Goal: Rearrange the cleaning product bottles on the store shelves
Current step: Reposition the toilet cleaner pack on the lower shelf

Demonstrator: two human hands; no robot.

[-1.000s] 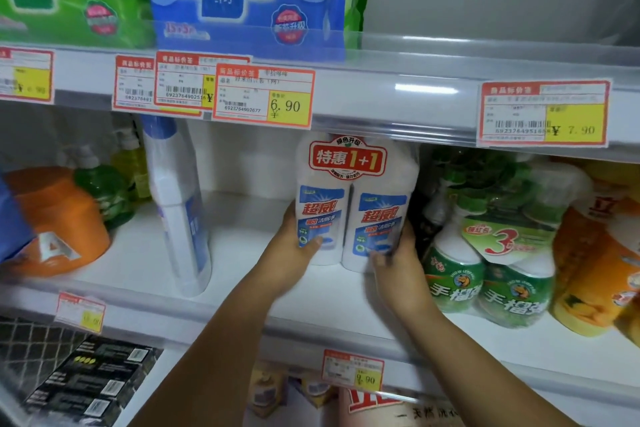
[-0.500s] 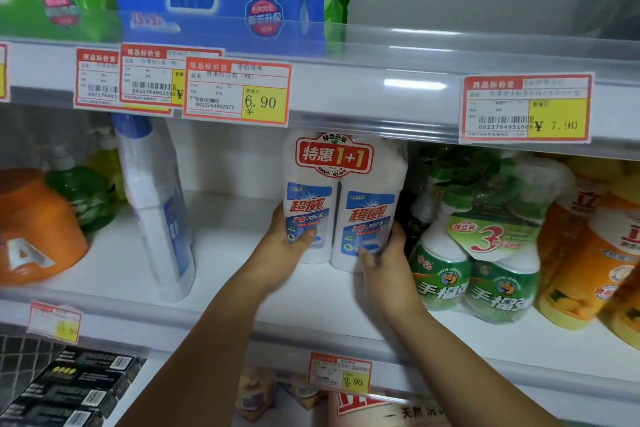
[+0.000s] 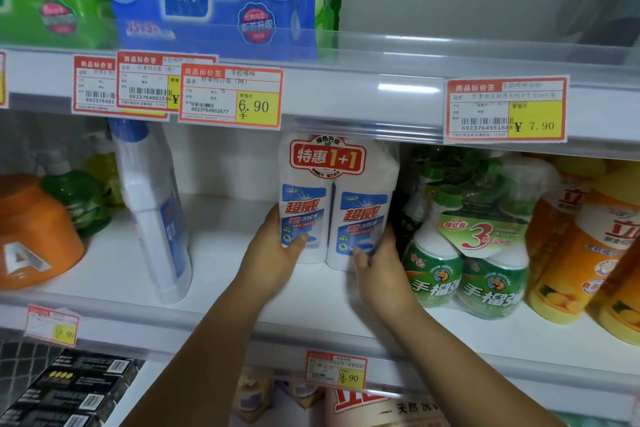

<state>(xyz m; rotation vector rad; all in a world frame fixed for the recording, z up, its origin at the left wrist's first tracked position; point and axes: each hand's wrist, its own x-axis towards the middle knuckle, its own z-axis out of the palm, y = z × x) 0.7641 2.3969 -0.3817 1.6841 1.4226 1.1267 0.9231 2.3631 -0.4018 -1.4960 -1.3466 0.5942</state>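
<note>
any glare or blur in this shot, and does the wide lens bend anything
Head view: a glare streak on the clear shelf strip; the orange bottles at far right are soft and smeared; shelf edges bow slightly; the white twin-pack is sharp, its label readable.

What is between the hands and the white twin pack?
Nothing. The left hand and right hand already grip the twin pack from both sides, on the shelf.

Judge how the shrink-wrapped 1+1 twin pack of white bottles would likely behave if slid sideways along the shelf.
The twin pack is tall and narrow-based, so a high push could tip it; the left hand and right hand grip low. The glossy film looks slippery. Wrap and 1+1 label bind both bottles, so they should move as one fairly heavy unit.
</note>
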